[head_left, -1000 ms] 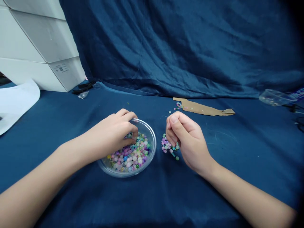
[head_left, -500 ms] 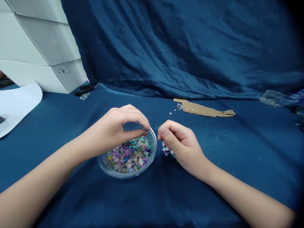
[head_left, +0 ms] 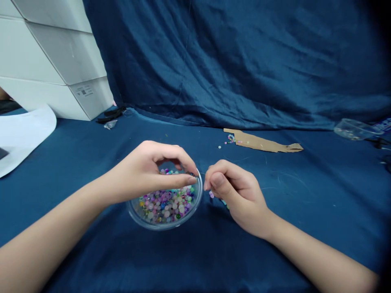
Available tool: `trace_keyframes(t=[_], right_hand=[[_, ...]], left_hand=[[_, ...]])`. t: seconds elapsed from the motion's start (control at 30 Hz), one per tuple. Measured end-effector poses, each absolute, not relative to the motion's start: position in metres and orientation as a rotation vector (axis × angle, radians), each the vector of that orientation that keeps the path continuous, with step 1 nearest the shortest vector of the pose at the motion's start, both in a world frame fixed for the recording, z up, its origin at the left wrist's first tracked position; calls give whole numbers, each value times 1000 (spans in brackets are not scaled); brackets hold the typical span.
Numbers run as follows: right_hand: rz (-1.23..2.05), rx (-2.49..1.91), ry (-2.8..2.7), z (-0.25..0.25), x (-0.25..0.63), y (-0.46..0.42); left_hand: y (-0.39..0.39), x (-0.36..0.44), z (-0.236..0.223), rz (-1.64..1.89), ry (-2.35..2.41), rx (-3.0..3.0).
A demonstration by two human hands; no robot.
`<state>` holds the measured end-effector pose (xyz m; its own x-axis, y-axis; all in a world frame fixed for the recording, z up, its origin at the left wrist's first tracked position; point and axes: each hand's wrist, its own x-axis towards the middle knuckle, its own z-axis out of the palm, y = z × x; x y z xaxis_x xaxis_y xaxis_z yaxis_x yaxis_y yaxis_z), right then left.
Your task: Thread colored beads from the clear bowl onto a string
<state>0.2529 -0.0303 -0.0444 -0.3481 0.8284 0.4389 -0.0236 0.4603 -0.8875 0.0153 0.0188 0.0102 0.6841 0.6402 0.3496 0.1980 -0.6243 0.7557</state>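
Observation:
My left hand (head_left: 155,169) is over a clear round bowl (head_left: 198,199), thumb and forefinger pinched close together near its right rim. A tiny dark bead seems to sit between those fingertips, though it is hard to make out. Many small coloured beads (head_left: 165,203) in purple, pink, white, green and blue fill the bowl. Just right of the rim, my right hand (head_left: 236,195) is closed, thumb against curled forefinger, on what looks like a thin thread. Strung pink and teal beads (head_left: 211,195) show beneath it, mostly hidden by the hand. Both sets of fingertips are close together but apart.
Behind the hands lies a torn cardboard strip (head_left: 259,141) with a few beads (head_left: 231,138) at its left end. White boxes (head_left: 55,61) stand at the back left beside a white sheet (head_left: 27,134). A clear container (head_left: 354,129) is at far right; blue cloth (head_left: 244,65) hangs behind.
My left hand has moved slightly right and down, its fingertips nearer my right hand. The right hand has dropped a little, and fewer strung beads show under it.

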Motion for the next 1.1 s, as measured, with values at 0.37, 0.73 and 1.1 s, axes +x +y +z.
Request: trace_keyframes(t=[0.37,0.73,1.1], right_hand=[[990,-733,-1723,-44,253,-30],[979,-761,-1738,-44,252,-30],[984,-842,-1780,-42,249,-29]], left_hand=[[18,17,9,804,664,2163],[18,16,9,800,659,2174],[20,19,3,922,574,2404]])
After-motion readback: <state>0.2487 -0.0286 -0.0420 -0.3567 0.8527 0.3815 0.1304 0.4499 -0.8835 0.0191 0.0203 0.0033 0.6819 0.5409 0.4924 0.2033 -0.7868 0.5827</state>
